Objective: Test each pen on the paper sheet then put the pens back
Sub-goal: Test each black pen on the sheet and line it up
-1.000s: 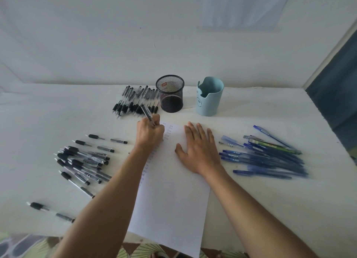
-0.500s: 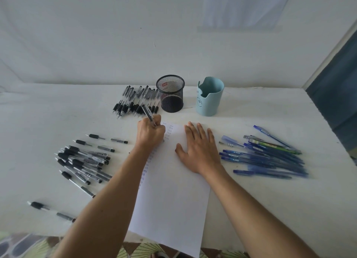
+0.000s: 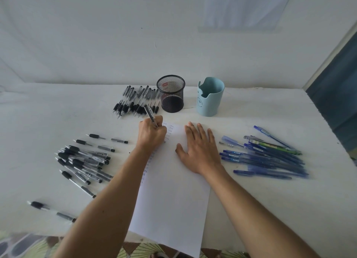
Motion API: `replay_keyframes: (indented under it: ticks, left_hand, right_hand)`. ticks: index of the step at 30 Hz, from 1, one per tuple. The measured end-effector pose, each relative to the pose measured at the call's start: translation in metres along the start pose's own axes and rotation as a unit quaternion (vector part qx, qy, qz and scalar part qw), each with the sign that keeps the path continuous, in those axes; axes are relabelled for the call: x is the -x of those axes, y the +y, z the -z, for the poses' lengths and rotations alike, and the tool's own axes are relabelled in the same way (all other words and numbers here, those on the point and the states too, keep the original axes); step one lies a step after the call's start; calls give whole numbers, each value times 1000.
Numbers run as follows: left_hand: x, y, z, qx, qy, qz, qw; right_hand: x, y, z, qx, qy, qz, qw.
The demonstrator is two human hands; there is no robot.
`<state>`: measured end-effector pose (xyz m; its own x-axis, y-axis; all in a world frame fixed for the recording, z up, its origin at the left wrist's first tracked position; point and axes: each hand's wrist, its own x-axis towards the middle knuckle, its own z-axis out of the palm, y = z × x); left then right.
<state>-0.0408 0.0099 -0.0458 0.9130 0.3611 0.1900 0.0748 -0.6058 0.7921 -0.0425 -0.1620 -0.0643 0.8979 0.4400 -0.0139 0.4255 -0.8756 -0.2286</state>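
No text was legible. The paper sheet (image 3: 173,190) carried columns of small handwritten marks, too small to read. White print on the blue pens (image 3: 234,155) and a red label inside the mesh holder (image 3: 172,103) were blurred.

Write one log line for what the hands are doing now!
step: pen test | left hand: grips black pen at paper sheet top-left | right hand: flat on sheet

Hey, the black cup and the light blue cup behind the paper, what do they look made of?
Black cup: probably metal wire mesh, matte black; the grid lets you see through its wall. Light blue cup: likely moulded plastic or silicone, smooth and matte, opaque, with a notched rim; which one, the look leaves open.
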Motion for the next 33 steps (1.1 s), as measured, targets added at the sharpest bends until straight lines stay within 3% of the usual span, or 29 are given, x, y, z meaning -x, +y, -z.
replay_keyframes:
  ticks: [14, 18, 22, 29, 33]
  left_hand:
    - [2, 3, -1, 4, 4, 28, 1000]
    - [-3, -6, 6, 135, 55, 99, 984]
    - [-5, -3, 14, 310, 100, 168, 930]
    - [-3, -10, 35, 190, 53, 87, 977]
    - [-1, -13, 45, 152, 36, 53, 986]
  right_hand:
    - [0, -1, 1, -1, 0, 1, 1000]
    - [1, 0, 3, -3, -7, 0, 1000]
    - [1, -1, 5, -6, -7, 1, 1000]
    - [2, -1, 5, 0, -13, -1, 1000]
    - [1, -1, 4, -2, -11, 0, 1000]
